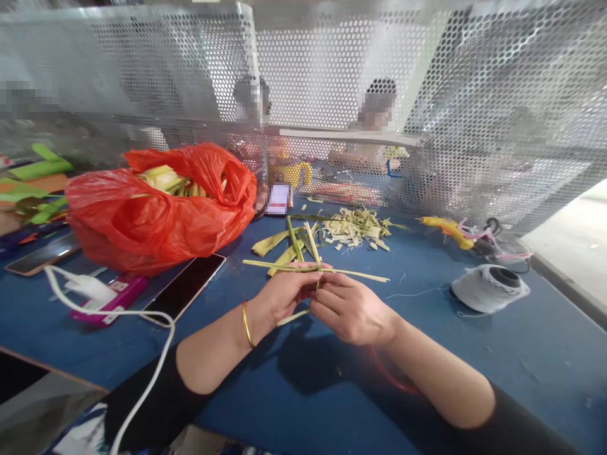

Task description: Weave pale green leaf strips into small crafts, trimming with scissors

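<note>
My left hand [288, 292], with a gold bangle at the wrist, is closed on narrow green leaf strips [270, 265]. From the other side my right hand [349, 308] pinches the same strips where they cross, its fingers touching those of the left. Strip ends stick out to the left, to the right, upward and below the hands. Just beyond the hands lie wider leaf pieces [270, 242] and a heap of pale leaf scraps [356, 226]. The crossing point is partly hidden by my fingers.
A red plastic bag [161, 221] holding leaves stands at the left, near a phone [187, 287] and a white charger cable [164, 370]. On the right are a thread spool [488, 289] and a yellow tool [446, 231]. A perforated metal screen [322, 76] rises behind, people beyond it.
</note>
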